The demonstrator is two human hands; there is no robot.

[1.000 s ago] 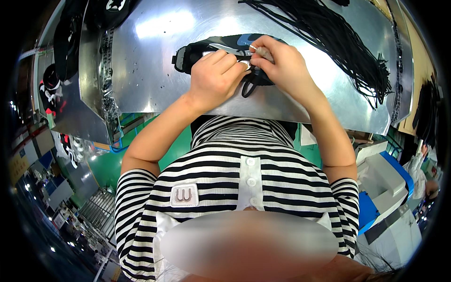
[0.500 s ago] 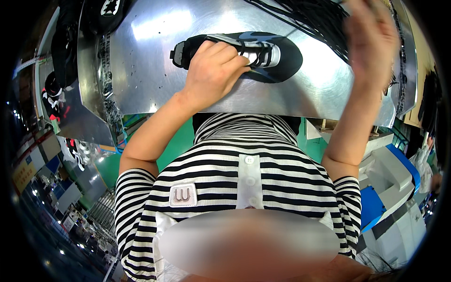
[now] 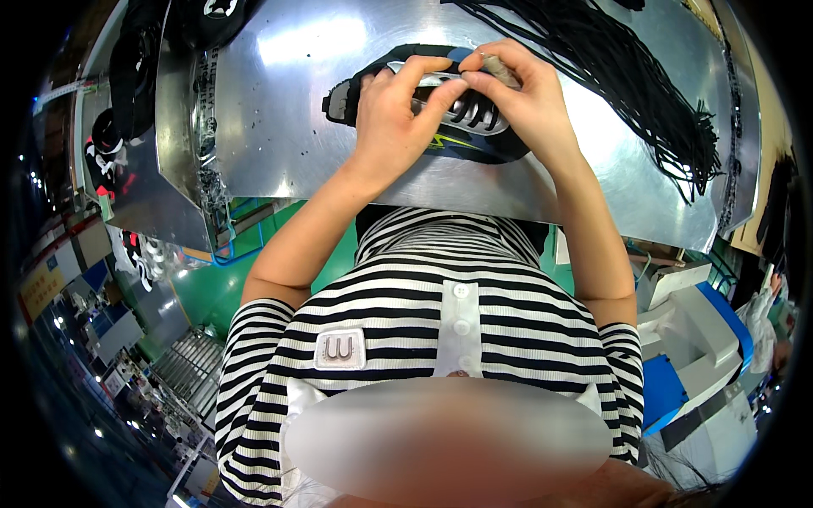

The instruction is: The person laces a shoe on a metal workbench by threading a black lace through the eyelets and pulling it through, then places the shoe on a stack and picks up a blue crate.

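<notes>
Lacing step, by the look: black shoe [image 3: 440,127] pinned on metal tabletop [image 3: 279,127] by left hand [image 3: 394,114]; lace end pinched by right hand [image 3: 517,93]. Next eyelet needs precise threading.

I see a shiny metal table [image 3: 279,152]. A black shoe [image 3: 474,127] lies on it, with a heap of black laces [image 3: 644,93] to its right.
</notes>
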